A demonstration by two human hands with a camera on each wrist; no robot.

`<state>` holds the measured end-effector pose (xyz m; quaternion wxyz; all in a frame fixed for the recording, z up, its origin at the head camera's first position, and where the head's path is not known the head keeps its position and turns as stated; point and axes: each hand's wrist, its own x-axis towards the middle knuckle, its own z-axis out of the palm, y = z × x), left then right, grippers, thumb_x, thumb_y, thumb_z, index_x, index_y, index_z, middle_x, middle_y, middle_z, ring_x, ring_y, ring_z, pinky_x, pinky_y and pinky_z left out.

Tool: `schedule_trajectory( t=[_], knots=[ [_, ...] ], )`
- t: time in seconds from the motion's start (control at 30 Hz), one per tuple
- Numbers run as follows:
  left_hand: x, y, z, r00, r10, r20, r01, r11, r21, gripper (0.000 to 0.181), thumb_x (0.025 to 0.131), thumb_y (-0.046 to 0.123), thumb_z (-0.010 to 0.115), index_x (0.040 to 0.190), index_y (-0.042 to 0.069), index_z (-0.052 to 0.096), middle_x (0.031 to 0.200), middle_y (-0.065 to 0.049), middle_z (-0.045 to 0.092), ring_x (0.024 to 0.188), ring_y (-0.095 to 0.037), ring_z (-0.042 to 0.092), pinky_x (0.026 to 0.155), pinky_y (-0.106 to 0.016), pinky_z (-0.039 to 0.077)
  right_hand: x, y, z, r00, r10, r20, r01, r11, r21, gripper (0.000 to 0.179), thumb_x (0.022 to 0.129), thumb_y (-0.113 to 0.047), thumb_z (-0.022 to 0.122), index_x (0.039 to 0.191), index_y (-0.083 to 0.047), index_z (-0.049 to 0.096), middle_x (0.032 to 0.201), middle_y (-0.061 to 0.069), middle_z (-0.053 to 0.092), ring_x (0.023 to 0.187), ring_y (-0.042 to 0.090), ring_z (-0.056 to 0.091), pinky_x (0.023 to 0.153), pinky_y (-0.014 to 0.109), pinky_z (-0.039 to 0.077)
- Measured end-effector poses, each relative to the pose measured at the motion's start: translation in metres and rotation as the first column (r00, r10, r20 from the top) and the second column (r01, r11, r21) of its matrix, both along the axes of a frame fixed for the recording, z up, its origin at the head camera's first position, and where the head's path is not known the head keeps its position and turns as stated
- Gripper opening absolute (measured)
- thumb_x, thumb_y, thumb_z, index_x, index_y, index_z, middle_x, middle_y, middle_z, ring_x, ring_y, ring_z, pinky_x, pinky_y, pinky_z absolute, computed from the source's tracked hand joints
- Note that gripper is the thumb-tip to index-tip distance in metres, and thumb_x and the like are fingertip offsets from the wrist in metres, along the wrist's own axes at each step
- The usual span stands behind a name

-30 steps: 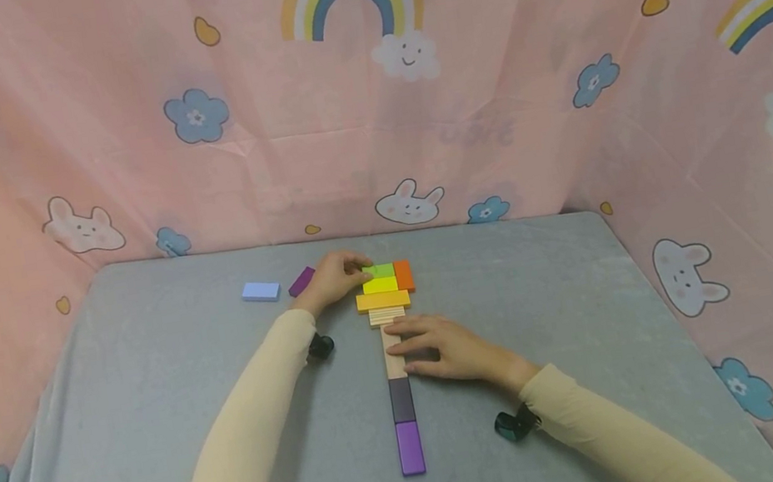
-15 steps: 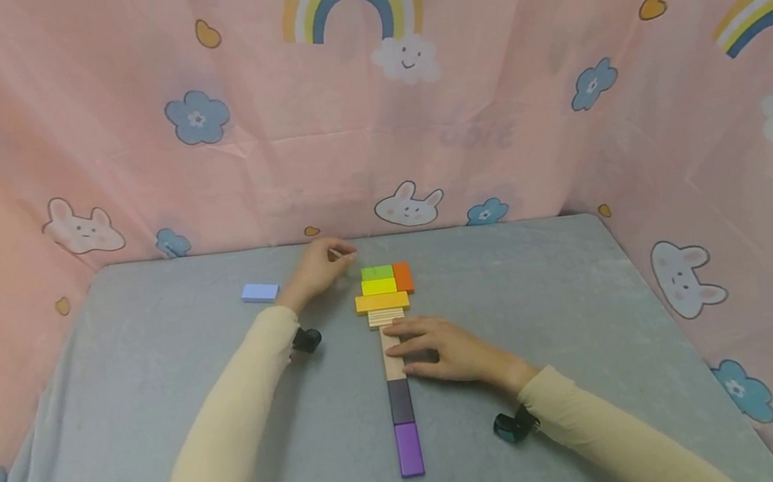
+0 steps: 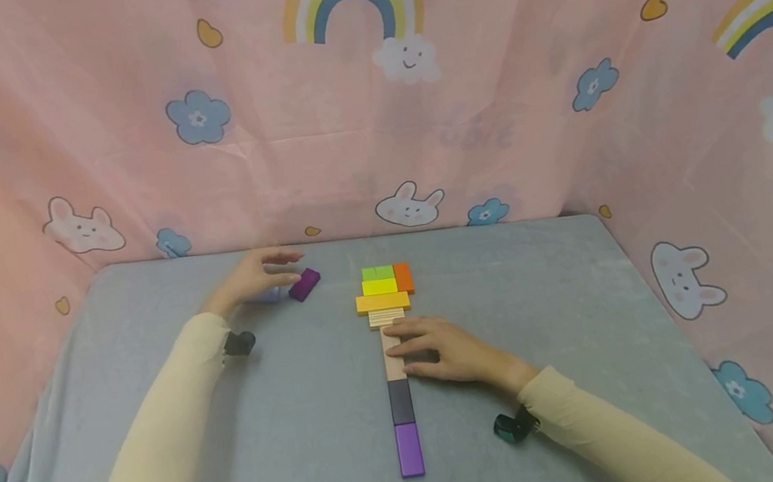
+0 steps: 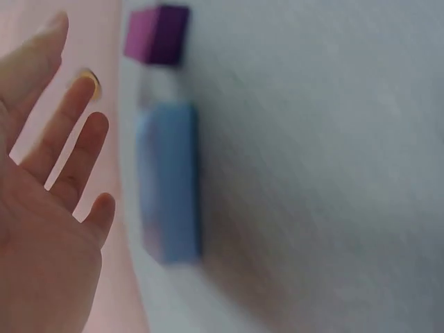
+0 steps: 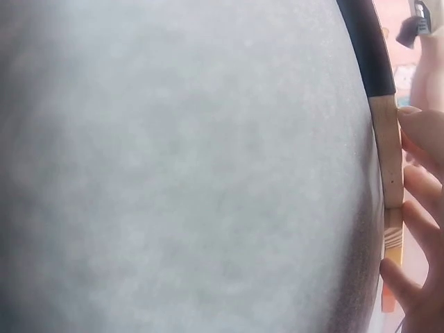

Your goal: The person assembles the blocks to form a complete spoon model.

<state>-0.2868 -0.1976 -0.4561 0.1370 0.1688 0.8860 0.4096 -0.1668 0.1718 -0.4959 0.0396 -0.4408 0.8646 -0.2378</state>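
My left hand (image 3: pixel 248 280) hovers over a light blue wooden block (image 4: pixel 170 184), its fingers spread and nothing in them. In the head view the hand hides most of this block. Just past the thumb lies a dark purple block (image 3: pixel 305 285), set at a slant. My right hand (image 3: pixel 452 348) rests its fingertips on a plain wood block (image 3: pixel 395 368) in the middle of a row. Towards me the row runs on with a dark grey block (image 3: pixel 400 401) and a violet block (image 3: pixel 409 450).
Beyond the plain block come striped-looking wood (image 3: pixel 387 317), an amber block (image 3: pixel 383 302) lying crosswise, a yellow block (image 3: pixel 379 286), a green block (image 3: pixel 377 273) and an orange block (image 3: pixel 403 278). A grey cloth (image 3: pixel 554 290) covers the table, with a pink printed curtain (image 3: pixel 341 147) behind.
My left hand has left the green block and swung left to the light blue one, uncovering the dark purple block. My right hand has stayed put.
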Motion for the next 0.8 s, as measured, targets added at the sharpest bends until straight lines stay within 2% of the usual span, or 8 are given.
schedule_trajectory(
  t=[0.1,0.27,0.57,0.8],
  knots=[
    [0.001,-0.011,-0.006,0.999,-0.018,0.032,0.017,1.0,0.008,0.055,0.09,0.026,0.073,0.141,0.015,0.055,0.148,-0.011,0.053,0.142,-0.037,0.043,0.119,-0.06,0.028,0.0,0.0,0.0,1.0,0.001,-0.002,-0.001,1.0,-0.008,0.037,0.094,-0.034,0.066,0.13,-0.025,0.066,0.151,-0.004,0.051,0.144,0.019,0.043,0.118,0.052,0.036],
    [0.001,-0.017,-0.012,0.998,-0.055,0.036,0.055,0.998,0.002,0.064,0.086,0.028,0.077,0.144,0.017,0.052,0.149,-0.007,0.053,0.145,-0.033,0.039,0.122,-0.057,0.024,0.0,0.001,0.0,1.0,-0.002,-0.002,0.002,1.0,-0.003,0.037,0.094,-0.034,0.066,0.13,-0.026,0.066,0.151,-0.005,0.051,0.144,0.019,0.044,0.118,0.051,0.036],
    [0.001,-0.014,-0.011,0.989,-0.138,0.061,0.144,0.984,-0.103,0.077,0.086,0.027,0.077,0.153,0.021,0.039,0.159,-0.009,0.039,0.15,-0.036,0.028,0.122,-0.061,0.019,0.0,0.0,0.001,1.0,0.002,0.001,-0.002,1.0,-0.011,0.037,0.094,-0.033,0.066,0.13,-0.025,0.066,0.151,-0.004,0.051,0.144,0.019,0.044,0.118,0.051,0.037],
    [0.0,-0.01,-0.009,0.989,-0.138,0.054,0.147,0.963,-0.227,0.073,0.087,0.031,0.074,0.152,0.026,0.041,0.159,-0.017,0.031,0.148,-0.043,0.024,0.119,-0.067,0.02,0.0,0.0,0.001,1.0,0.002,0.002,-0.002,1.0,-0.017,0.037,0.094,-0.033,0.066,0.13,-0.025,0.066,0.151,-0.004,0.051,0.144,0.019,0.044,0.117,0.052,0.037]
  ],
)
